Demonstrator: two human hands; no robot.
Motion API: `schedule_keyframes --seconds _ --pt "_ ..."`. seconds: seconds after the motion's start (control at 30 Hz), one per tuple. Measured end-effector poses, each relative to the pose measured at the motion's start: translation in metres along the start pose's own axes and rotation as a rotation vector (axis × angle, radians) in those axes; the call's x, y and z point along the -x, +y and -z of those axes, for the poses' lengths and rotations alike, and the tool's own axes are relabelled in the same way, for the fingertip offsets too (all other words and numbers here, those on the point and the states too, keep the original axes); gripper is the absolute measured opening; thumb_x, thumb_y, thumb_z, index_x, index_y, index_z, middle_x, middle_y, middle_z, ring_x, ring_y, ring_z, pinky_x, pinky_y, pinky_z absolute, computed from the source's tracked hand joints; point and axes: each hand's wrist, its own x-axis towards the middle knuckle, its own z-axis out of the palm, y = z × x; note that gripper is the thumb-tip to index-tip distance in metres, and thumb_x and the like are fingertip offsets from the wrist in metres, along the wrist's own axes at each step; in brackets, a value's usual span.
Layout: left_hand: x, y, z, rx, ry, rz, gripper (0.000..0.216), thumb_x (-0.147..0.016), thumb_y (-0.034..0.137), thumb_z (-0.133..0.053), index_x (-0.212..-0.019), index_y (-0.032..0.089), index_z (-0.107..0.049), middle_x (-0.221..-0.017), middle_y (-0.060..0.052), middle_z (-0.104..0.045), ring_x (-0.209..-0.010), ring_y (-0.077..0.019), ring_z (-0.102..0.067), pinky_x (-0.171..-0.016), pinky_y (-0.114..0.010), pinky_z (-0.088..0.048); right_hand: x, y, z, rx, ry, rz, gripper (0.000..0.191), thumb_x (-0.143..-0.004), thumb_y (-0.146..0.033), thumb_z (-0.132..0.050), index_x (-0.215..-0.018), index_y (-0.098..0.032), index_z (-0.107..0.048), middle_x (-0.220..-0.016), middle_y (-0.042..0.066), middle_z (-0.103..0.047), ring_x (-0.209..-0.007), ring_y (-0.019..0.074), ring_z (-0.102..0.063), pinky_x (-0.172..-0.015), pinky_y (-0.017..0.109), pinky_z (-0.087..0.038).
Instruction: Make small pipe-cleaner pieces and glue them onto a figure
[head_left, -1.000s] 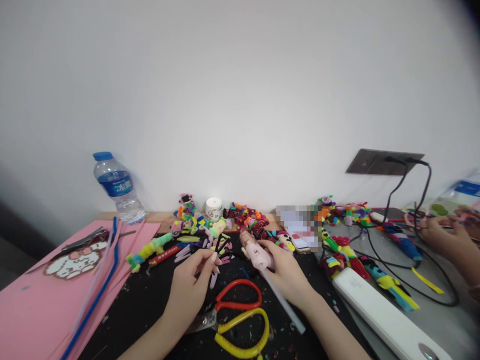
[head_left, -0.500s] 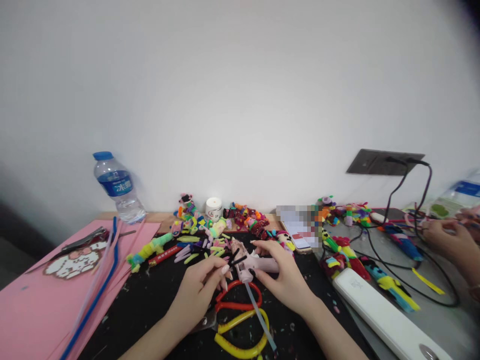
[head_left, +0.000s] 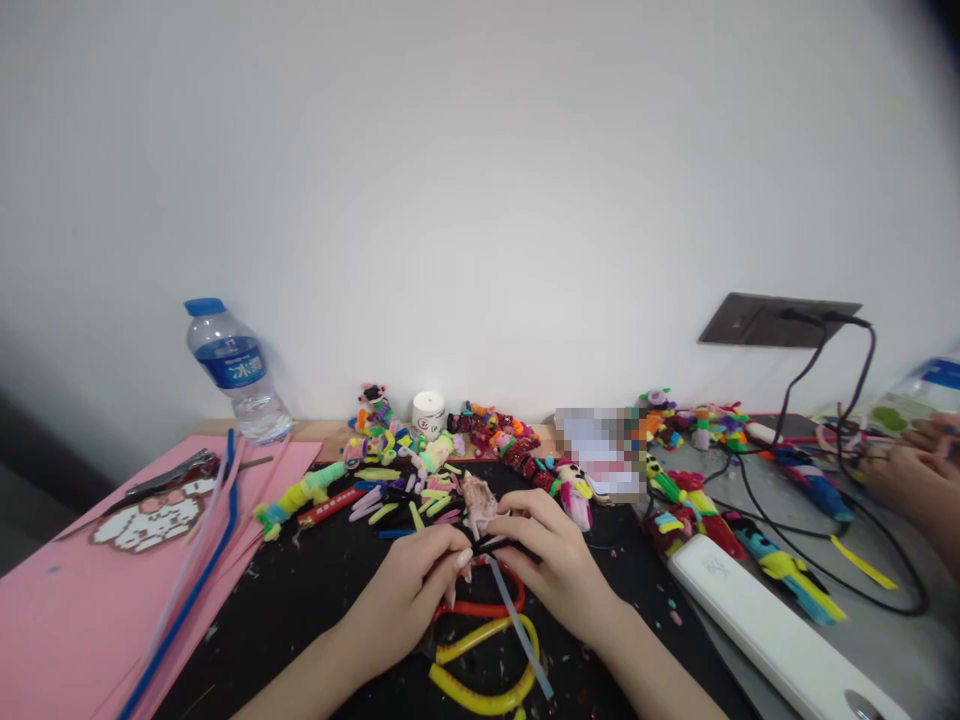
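Note:
Between my two hands is a short black pipe cleaner piece [head_left: 489,545]. My left hand [head_left: 416,580] is closed on its left end, thumb against fingers. My right hand [head_left: 555,560] pinches its other end with the fingers bent. A pale pink hot glue gun [head_left: 480,503] lies just beyond, its body mostly hidden behind my right hand. From it a translucent glue stick [head_left: 525,635] runs toward me. Under the stick lie scissors with one red handle and one yellow handle [head_left: 487,705]; their blades are covered by my left hand.
Several cut pipe cleaner pieces [head_left: 367,503] and fuzzy figures [head_left: 574,490] lie beyond my hands. A water bottle [head_left: 240,375] leans by the wall, left. A blurred phone [head_left: 600,455], black cables [head_left: 780,530] and a long white case [head_left: 780,640] are right. Another person's hands [head_left: 911,470] work far right.
My right hand has come off the glue gun and moved left to the black pipe cleaner piece. The piece has dropped lower, from upright to nearly level, between both hands.

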Motion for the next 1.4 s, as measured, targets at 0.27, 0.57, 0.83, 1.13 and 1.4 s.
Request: schedule_keyframes --seconds 0.27,0.57,0.83,1.13,1.4 --pt "-0.002 0.0 0.0 -0.002 -0.014 0.02 0.024 -0.092 0.026 -0.034 -0.076 0.018 -0.051 -0.06 0.005 -0.05 -0.056 -0.0101 -0.05 -0.061 -0.02 -0.038 0.0 -0.001 0.0 -0.032 0.001 -0.043 0.02 -0.078 -0.006 -0.057 -0.092 -0.02 -0.061 -0.099 0.006 -0.056 -0.094 0.0178 -0.053 -0.08 0.03 -0.046" --pt "-0.001 0.002 0.0 -0.066 -0.008 0.014 0.024 -0.092 0.025 -0.034 -0.077 0.019 -0.052 -0.063 0.004 -0.052 -0.06 -0.011 -0.05 -0.062 -0.021 -0.039 -0.002 -0.002 0.002 -0.099 0.0 -0.09 0.019 -0.077 -0.004 -0.057 -0.088 -0.02 -0.062 -0.097 0.005 -0.057 -0.093 0.0173 -0.054 -0.081 0.029 -0.046" --pt "0.001 -0.001 0.003 -0.249 0.05 -0.087 0.012 -0.086 0.025 -0.048 -0.097 0.021 -0.054 -0.081 0.0 -0.06 -0.063 -0.0116 -0.055 -0.062 -0.021 -0.043 -0.001 -0.002 0.0 -0.124 0.011 -0.129 0.021 -0.075 -0.004 -0.058 -0.087 -0.02 -0.063 -0.097 0.005 -0.057 -0.093 0.0178 -0.055 -0.081 0.03 -0.046" --pt "0.001 -0.008 0.001 -0.415 0.203 -0.362 0.016 -0.088 0.02 -0.046 -0.102 0.02 -0.054 -0.095 -0.005 -0.065 -0.09 -0.0157 -0.061 -0.079 -0.023 -0.048 -0.002 -0.005 0.0 -0.148 0.004 -0.144 0.021 -0.075 -0.004 -0.057 -0.086 -0.021 -0.062 -0.097 0.005 -0.057 -0.093 0.0185 -0.055 -0.081 0.032 -0.046" --pt "0.001 -0.007 0.0 -0.408 0.192 -0.371 0.015 -0.089 0.019 -0.044 -0.097 0.019 -0.056 -0.088 -0.005 -0.066 -0.078 -0.0145 -0.063 -0.071 -0.023 -0.05 -0.002 -0.004 -0.001 -0.163 -0.007 -0.154 0.02 -0.075 -0.004 -0.057 -0.085 -0.021 -0.062 -0.097 0.005 -0.056 -0.093 0.0185 -0.055 -0.08 0.032 -0.046"
